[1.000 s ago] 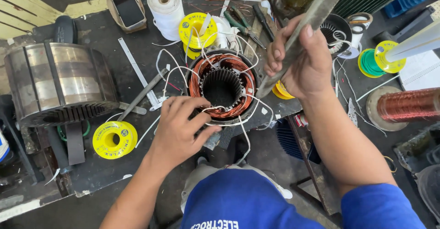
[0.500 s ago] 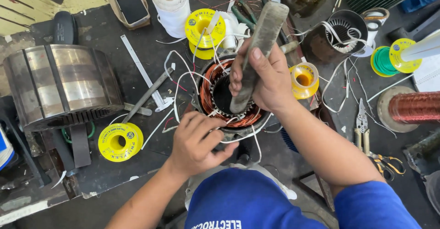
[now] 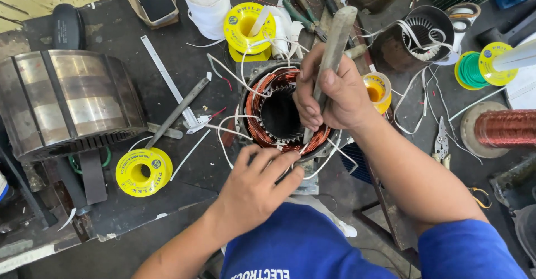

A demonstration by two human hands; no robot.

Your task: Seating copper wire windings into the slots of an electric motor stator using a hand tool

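Right hand (image 3: pixel 335 92) is wrapped tight round a flat wooden stick (image 3: pixel 332 56), tip pressed down onto the copper windings (image 3: pixel 262 97) at the near-right edge of the stator (image 3: pixel 279 111). The stator sits mid-worktop (image 3: pixel 184 61), bore up, white lead wires (image 3: pixel 234 128) trailing out of it. Left hand (image 3: pixel 254 187) is laid flat on the stator's near rim, fingers pinching down on the wires there, nothing held inside the palm.

Risks as judged from this:
- Stick tip bears straight on enamelled copper; too much force or a slip could scrape the enamel and give a shorted turn.
- Left fingertips are just beside the tip; a slip would land on them.
- Loose leads cross the coil head and could get trapped under the stick.
- The stator isn't clamped, only hand-steadied, so it may shift under a hard push.

Yellow spools (image 3: pixel 142 172), large steel rotor (image 3: pixel 67 103) and copper wire reel (image 3: pixel 505 128) stand well apart.
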